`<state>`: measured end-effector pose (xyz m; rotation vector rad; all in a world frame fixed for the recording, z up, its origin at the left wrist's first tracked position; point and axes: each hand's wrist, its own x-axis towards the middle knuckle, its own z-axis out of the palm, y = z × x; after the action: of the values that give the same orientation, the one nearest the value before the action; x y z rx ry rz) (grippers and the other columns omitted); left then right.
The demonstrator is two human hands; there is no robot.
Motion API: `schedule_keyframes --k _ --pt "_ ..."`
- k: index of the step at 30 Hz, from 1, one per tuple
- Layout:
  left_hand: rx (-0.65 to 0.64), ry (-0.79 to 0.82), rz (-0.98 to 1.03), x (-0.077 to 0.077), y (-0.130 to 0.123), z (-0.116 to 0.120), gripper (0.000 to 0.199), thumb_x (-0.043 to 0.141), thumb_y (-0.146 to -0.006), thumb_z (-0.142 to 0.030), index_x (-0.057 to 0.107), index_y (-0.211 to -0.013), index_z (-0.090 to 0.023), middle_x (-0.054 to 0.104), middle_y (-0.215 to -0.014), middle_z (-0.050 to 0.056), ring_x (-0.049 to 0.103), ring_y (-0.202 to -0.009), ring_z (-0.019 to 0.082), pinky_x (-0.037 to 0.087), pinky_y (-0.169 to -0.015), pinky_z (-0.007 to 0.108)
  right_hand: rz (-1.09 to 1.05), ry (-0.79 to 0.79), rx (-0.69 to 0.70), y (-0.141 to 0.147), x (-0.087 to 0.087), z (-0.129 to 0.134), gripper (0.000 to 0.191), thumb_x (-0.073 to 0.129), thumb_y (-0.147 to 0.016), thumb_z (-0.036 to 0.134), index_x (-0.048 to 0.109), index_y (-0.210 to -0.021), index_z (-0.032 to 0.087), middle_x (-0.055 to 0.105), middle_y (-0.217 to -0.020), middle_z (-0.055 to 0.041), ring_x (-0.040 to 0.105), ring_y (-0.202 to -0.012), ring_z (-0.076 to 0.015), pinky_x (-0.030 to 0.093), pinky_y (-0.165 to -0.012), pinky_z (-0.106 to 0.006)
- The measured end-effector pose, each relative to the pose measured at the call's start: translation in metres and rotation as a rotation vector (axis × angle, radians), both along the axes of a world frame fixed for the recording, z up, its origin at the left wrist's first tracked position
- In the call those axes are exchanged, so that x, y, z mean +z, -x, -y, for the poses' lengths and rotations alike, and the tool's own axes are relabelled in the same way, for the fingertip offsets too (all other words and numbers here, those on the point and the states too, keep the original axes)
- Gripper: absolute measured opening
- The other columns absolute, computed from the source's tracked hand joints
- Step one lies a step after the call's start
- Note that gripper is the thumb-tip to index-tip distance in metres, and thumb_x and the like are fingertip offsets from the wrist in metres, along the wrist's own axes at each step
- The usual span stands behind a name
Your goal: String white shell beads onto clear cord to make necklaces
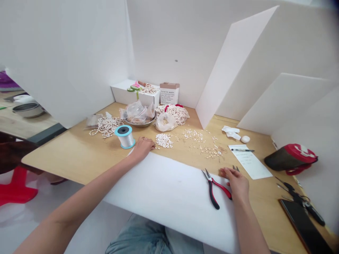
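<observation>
The left hand [143, 148] rests, fingers close together, just beside the white beads [163, 140], beyond the white sheet [159, 183] along the tabletop's [66, 155] front edge; I cannot tell whether they pinch one. The right hand's [238, 183] fingers curl beside the pliers [210, 183], grip unclear. Light fingertip pressure should avoid scattering beads.

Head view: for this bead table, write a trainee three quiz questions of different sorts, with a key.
1. True or false: the pen lies on the note paper, apart from the right hand.
2. Which is nearest the left hand: A) phone, B) spool, C) lidded tumbler?
3. Fill in: the red-and-black pliers lie on the white ____.
Key: 1 true; 2 B; 3 sheet.
</observation>
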<state>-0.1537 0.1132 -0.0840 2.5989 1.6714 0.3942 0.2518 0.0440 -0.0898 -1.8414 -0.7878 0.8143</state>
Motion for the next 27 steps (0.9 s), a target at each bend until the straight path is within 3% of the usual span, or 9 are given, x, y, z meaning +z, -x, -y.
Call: schedule_keyframes --k 8,14,19,27 --pt "-0.006 0.038 0.041 0.003 0.018 0.004 0.018 0.048 -0.087 -0.023 0.063 -0.076 -0.018 0.068 -0.082 0.006 0.060 -0.081 0.021 0.030 -0.086 0.040 0.000 -0.029 0.010 -0.004 -0.009 -0.001 0.031 0.065 -0.063 0.039 0.062 -0.081 0.014 0.072 -0.092 -0.0148 0.070 -0.082 -0.0295 0.039 -0.035 -0.019" --pt "-0.029 0.082 0.107 0.001 0.006 0.004 0.015 0.054 -0.085 -0.028 0.064 -0.082 -0.019 0.068 -0.092 0.005 0.059 -0.090 0.020 0.033 -0.086 0.035 0.014 -0.022 0.022 -0.003 -0.007 0.000 0.033 0.066 -0.063 0.040 0.064 -0.082 0.013 0.072 -0.091 -0.0154 0.070 -0.084 -0.0294 0.041 -0.036 -0.019" --pt "0.004 0.107 0.160 -0.003 0.000 0.000 0.012 0.056 -0.084 -0.027 0.064 -0.082 -0.020 0.066 -0.088 0.002 0.059 -0.088 0.019 0.037 -0.080 0.030 0.024 -0.026 0.029 -0.005 -0.011 -0.001 0.033 0.064 -0.064 0.041 0.064 -0.082 0.013 0.072 -0.091 -0.0142 0.069 -0.085 -0.0293 0.042 -0.037 -0.020" --pt "0.057 0.138 0.159 0.001 0.018 0.000 0.008 0.055 -0.082 -0.022 0.062 -0.080 -0.019 0.065 -0.088 0.003 0.058 -0.089 0.021 0.036 -0.082 0.034 0.019 -0.009 0.034 -0.007 -0.014 -0.003 0.031 0.063 -0.064 0.039 0.063 -0.080 0.013 0.072 -0.092 -0.0158 0.070 -0.084 -0.0295 0.041 -0.038 -0.020"
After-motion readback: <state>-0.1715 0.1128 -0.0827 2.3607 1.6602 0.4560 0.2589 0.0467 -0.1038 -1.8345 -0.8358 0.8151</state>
